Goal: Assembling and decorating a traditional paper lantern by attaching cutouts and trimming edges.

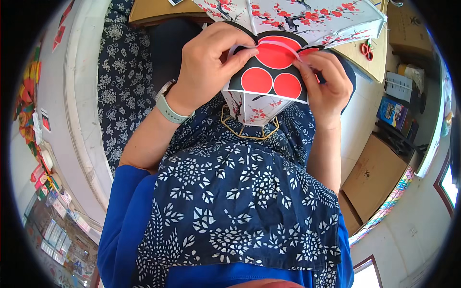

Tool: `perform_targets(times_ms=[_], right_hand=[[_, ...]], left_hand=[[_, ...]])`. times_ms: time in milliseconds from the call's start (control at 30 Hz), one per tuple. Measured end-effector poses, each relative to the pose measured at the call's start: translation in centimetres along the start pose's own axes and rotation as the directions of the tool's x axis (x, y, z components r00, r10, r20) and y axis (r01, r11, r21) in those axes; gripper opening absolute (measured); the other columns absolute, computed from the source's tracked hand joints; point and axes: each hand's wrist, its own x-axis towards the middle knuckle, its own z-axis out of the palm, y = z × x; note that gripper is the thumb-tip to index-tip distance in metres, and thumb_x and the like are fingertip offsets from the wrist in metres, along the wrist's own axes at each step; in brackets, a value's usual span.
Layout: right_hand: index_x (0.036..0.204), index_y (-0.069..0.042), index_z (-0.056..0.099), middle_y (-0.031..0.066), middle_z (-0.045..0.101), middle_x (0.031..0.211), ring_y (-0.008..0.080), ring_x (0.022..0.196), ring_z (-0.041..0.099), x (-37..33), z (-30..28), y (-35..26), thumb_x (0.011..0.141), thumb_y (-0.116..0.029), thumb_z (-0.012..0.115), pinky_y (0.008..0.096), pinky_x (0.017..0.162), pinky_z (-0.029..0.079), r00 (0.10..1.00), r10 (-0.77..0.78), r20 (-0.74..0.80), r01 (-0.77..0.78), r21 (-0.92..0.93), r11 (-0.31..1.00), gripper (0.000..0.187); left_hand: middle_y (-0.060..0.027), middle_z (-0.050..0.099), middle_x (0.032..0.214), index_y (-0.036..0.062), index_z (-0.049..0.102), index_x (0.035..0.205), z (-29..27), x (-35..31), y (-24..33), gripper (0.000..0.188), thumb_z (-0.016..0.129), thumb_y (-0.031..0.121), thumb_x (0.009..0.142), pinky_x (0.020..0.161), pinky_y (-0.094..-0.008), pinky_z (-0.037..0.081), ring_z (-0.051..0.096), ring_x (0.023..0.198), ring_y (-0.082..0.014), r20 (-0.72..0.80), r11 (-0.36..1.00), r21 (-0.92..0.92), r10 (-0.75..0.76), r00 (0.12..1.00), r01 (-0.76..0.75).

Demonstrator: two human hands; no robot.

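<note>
A paper lantern point(317, 21) printed with red blossoms on dark branches stands in front of me, between my knees. On its near side sits a black panel point(271, 76) with large red circles and a white lower edge. A narrow pale strip point(278, 43) arches across the top red circle. My left hand point(204, 67) pinches the strip's left part between thumb and forefinger. At its right end, my right hand point(329, 84) has thumb and fingers closed on the strip against the panel's edge. Below, a gold-coloured polygonal wire frame point(261, 138) surrounds the lantern's narrow lower part.
Red-handled scissors point(367, 50) lie on a pale tabletop point(379, 65) at the far right. Cardboard boxes point(372, 170) and a shelf with packages line the right side. Dark blue floral cloth point(120, 91) hangs at the left. A patterned apron point(240, 206) covers my lap.
</note>
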Motion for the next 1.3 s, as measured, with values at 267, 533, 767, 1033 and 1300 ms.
perform_targets(times_ms=[267, 533, 767, 1033, 1300], right_hand=[[0.088, -0.005, 0.071, 0.0059, 0.067, 0.083, 0.0159, 0.068, 0.062, 0.7, -0.1, 1.0, 0.074, -0.005, 0.080, 0.0256, 0.060, 0.050, 0.898, -0.439, -0.017, 0.434, -0.116, 0.893, 0.018], [0.086, 0.000, 0.069, 0.0040, 0.068, 0.079, 0.0089, 0.069, 0.059, 1.2, 0.3, -0.7, 0.073, -0.007, 0.084, 0.0217, 0.064, 0.049, 1.000, 0.004, -0.009, -0.005, -0.084, 0.996, 0.021], [0.082, -0.003, 0.066, 0.0036, 0.066, 0.070, 0.0138, 0.058, 0.060, 1.0, 0.8, -0.1, 0.071, -0.020, 0.086, 0.0255, 0.054, 0.049, 0.995, 0.041, -0.088, -0.045, -0.050, 0.998, 0.029], [0.087, -0.003, 0.055, 0.0084, 0.063, 0.084, 0.0238, 0.076, 0.062, 1.5, 1.5, -4.9, 0.060, -0.047, 0.091, 0.0325, 0.069, 0.050, 0.989, 0.106, -0.106, -0.147, -0.561, 0.814, 0.064], [0.102, 0.000, 0.045, 0.0136, 0.062, 0.091, 0.0302, 0.086, 0.064, 1.5, 2.5, -5.2, 0.057, -0.057, 0.089, 0.0387, 0.076, 0.050, 0.952, 0.278, -0.125, -0.303, -0.493, 0.815, 0.085]], left_hand=[[-0.0065, 0.065, 0.083, 0.0058, 0.069, 0.090, -0.2, 0.2, -0.3, 0.020, 0.080, 0.009, 0.075, 0.060, -0.0299, 0.051, 0.064, 0.068, -0.0201, -0.010, 0.965, 0.105, 0.243, 0.970, -0.241], [-0.0059, 0.065, 0.078, 0.0068, 0.068, 0.087, 0.5, 1.1, 0.2, 0.021, 0.081, 0.017, 0.075, 0.056, -0.0287, 0.049, 0.063, 0.064, -0.0203, -0.080, 0.980, 0.139, 0.155, 0.985, -0.143], [-0.0045, 0.065, 0.075, 0.0072, 0.066, 0.082, 1.0, 0.8, -0.1, 0.020, 0.081, 0.020, 0.077, 0.052, -0.0302, 0.047, 0.060, 0.058, -0.0206, -0.097, 0.993, 0.106, 0.056, 0.994, -0.046], [-0.0063, 0.064, 0.073, 0.0063, 0.065, 0.082, 1.1, 0.8, 0.3, 0.020, 0.079, 0.019, 0.077, 0.052, -0.0307, 0.046, 0.060, 0.057, -0.0204, -0.123, 0.987, 0.156, 0.056, 0.991, -0.036], [-0.0089, 0.063, 0.068, 0.0046, 0.064, 0.091, 0.8, 0.4, -0.2, 0.019, 0.075, 0.014, 0.079, 0.052, -0.0296, 0.045, 0.060, 0.055, -0.0190, -0.068, 0.996, 0.001, -0.088, 0.994, 0.088]])
